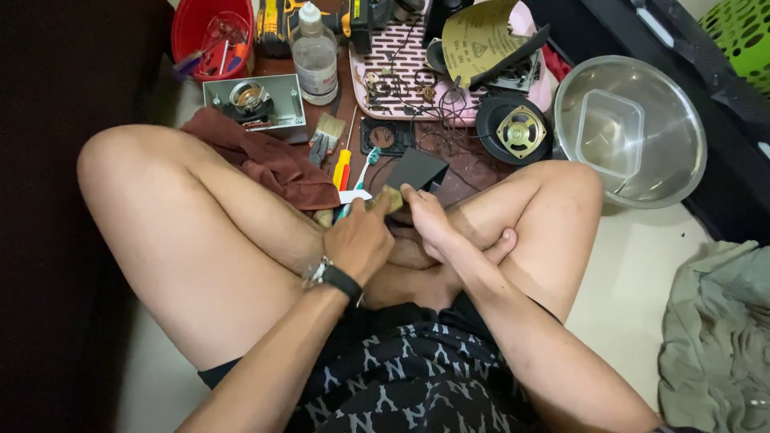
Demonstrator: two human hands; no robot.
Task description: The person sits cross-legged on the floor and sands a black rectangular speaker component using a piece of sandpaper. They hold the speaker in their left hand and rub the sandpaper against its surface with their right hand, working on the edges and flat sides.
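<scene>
Right now my left hand (361, 240) is curled shut around a small yellowish pad (391, 198), pressing it against the lower edge of a flat black panel (417, 170), while my right hand (425, 218) has its fingers closed on that panel's near edge, steadying it just above my crossed legs. To do this well, I judge the panel wants a firm grip and short, even strokes, so it does not skid toward the loose wires beyond it. Just ahead lie a maroon cloth (269, 160), a paintbrush (325, 135), an orange-handled screwdriver (342, 168) and a round speaker (520, 130). Farther out, a steel bowl (674, 160) holds a clear square tub (609, 132) that looks empty; a red bowl (192, 32) holds what seem to be small tools, too blurred to tell; a pink tray (401, 60) carries wires and small parts, with a clear bottle (314, 56) just beside it
</scene>
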